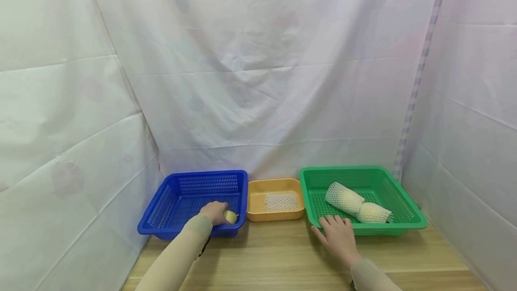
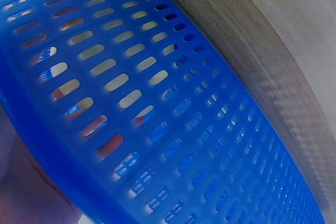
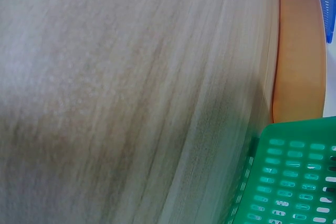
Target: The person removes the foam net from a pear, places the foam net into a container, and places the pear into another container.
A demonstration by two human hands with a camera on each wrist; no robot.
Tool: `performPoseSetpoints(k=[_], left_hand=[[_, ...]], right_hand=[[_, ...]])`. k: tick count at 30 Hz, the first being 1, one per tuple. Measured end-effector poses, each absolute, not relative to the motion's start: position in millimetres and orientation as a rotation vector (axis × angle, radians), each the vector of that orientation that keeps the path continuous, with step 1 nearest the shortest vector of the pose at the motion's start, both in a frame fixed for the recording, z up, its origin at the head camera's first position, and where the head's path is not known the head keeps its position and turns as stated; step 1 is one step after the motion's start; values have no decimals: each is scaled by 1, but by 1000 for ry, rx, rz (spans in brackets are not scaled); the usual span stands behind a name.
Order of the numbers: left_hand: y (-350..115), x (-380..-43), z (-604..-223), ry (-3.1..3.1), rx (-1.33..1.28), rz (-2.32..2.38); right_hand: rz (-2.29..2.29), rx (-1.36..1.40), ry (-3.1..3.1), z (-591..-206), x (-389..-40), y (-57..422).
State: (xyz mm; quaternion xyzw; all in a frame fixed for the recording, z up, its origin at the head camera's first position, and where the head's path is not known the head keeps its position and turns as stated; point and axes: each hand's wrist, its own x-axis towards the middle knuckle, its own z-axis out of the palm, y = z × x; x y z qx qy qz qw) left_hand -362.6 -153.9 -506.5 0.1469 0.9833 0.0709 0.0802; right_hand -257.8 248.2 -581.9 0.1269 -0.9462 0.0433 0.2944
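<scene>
Inside the blue basket (image 1: 173,201), by its front right corner, my left hand (image 1: 215,213) grips a round yellow-green fruit with a short stem, seemingly a pear (image 1: 230,217). Through the slots of the basket wall (image 2: 173,124) in the left wrist view, bits of the yellow fruit and fingers show. My right hand (image 1: 338,238) rests on the front rim of the green basket (image 1: 404,226), fingers over the edge and nothing held. Two pale fruits in white foam nets, one farther back (image 1: 345,197) and one nearer (image 1: 374,213), lie in the green basket.
Between the baskets stands a shallow orange tray (image 1: 274,216) with a flat white foam net (image 1: 281,202) in it. All three containers sit on a wooden table (image 1: 274,255). White cloth (image 1: 258,102) hangs behind and on both sides.
</scene>
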Motion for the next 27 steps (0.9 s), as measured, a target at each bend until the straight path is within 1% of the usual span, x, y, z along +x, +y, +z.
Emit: performPoseSetpoints(k=[7,27], left_hand=[[-154,-357,-502,2954,477,227],[-161,-358,-497,2960,492,215]], right_hand=[[119,345,-2517,-581,-257,248],[122,330,-2537,-581,-257,248]])
